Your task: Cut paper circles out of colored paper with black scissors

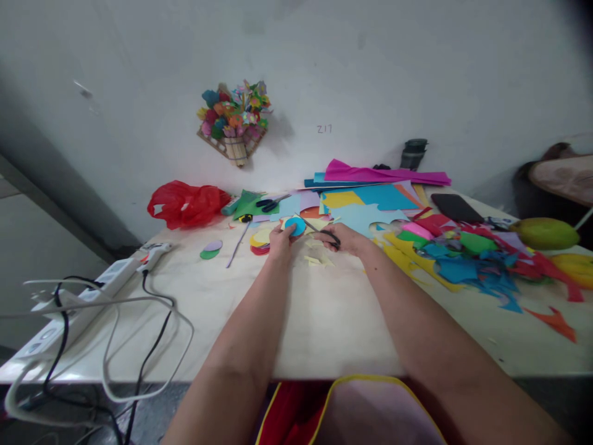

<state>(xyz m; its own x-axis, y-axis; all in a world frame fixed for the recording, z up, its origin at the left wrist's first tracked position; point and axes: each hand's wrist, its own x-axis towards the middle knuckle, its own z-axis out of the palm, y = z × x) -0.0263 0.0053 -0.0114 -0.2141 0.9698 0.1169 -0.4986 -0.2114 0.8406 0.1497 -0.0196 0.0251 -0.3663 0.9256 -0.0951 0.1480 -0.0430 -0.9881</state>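
Note:
My left hand (280,240) is closed on a blue paper circle (295,226), with pale yellow paper showing behind its edge. My right hand (341,238) grips dark-handled scissors (330,237), whose blades point left toward the circle. Whether the blades touch the paper I cannot tell. Beneath the hands lie pale yellow paper scraps (319,261). Beside my left hand is a stack of yellow and red paper circles (259,241). Farther left, a green and a lilac paper circle (212,250) overlap on the table.
Coloured paper sheets (365,199) cover the back of the table. Heaped scraps (477,256) and green-yellow fruit (544,233) lie at right. A red plastic bag (188,204), second scissors (273,203) and a power strip (83,303) with loose cables are on the left.

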